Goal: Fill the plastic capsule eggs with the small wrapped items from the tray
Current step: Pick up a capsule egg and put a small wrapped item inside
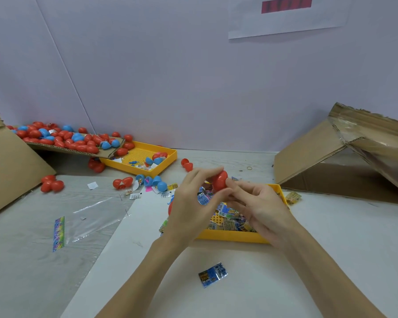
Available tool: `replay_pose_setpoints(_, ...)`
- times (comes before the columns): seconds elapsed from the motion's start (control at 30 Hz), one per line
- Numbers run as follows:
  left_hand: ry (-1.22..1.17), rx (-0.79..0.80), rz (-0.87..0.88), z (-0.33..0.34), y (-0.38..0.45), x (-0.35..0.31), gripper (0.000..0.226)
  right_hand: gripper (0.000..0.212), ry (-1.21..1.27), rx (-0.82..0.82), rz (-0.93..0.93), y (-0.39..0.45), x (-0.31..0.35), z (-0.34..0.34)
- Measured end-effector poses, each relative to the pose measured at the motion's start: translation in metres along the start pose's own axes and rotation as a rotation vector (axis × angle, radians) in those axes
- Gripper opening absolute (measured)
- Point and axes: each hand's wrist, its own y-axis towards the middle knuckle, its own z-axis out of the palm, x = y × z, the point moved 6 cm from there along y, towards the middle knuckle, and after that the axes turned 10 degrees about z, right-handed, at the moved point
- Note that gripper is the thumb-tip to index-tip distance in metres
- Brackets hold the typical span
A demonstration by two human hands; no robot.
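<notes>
Two bare hands meet above a yellow tray [234, 236] at the centre of a pale table [331, 226]. Between them is a red capsule egg [220, 180], held in the air over the tray's far end. Its long axis runs roughly upright, leaning slightly, with the rounded top end pointing up and away from the viewer. The left hand [193, 203] pinches the egg from the left with thumb and fingers; the right hand [260, 207] closes its fingertips on the egg's right side, so both hands are clamped on it. Whether the egg is closed cannot be told.

The tray below holds a heap of small wrapped items [228, 214], partly hidden by the hands and wrists. One blue wrapped packet [213, 274] lies alone on the table nearer the viewer, between the forearms. To the far left, a second yellow tray [166, 157] sits half under a cardboard flap [62, 148] piled with red and blue eggs [62, 136]. More loose eggs [52, 183] and open halves lie scattered on the table between. A clear plastic bag [94, 216] lies flat at left. A tipped cardboard box [331, 157] stands at right, well apart from the hands
</notes>
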Motion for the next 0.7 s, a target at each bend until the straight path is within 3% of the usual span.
replay_pose_setpoints(0.1, -0.116, -0.022, -0.149, -0.005, 0.001, 0.014, 0.035, 0.037, -0.226, -0.123, -0.112, 0.001, 0.005, -0.006)
replay_pose_setpoints(0.2, -0.424, -0.101, -0.415, -0.005, -0.002, 0.029, 0.023, 0.018, -0.840, -0.397, -0.312, -0.003, 0.017, -0.019)
replay_pose_setpoints(0.33, -0.532, -0.134, -0.555, -0.006, -0.006, 0.038, 0.015, 0.022, -1.385, -0.404, -0.192, 0.002, 0.005, -0.016)
replay_pose_setpoints(0.47, -0.471, -0.108, -0.584, -0.005, -0.008, 0.042, 0.017, 0.009, -1.408, -0.424, -0.148, 0.003, 0.004, -0.015)
replay_pose_setpoints(0.7, -0.448, -0.057, -0.608, -0.003, -0.009, 0.043, 0.017, 0.015, -1.364, -0.430, -0.168, 0.004, 0.003, -0.017)
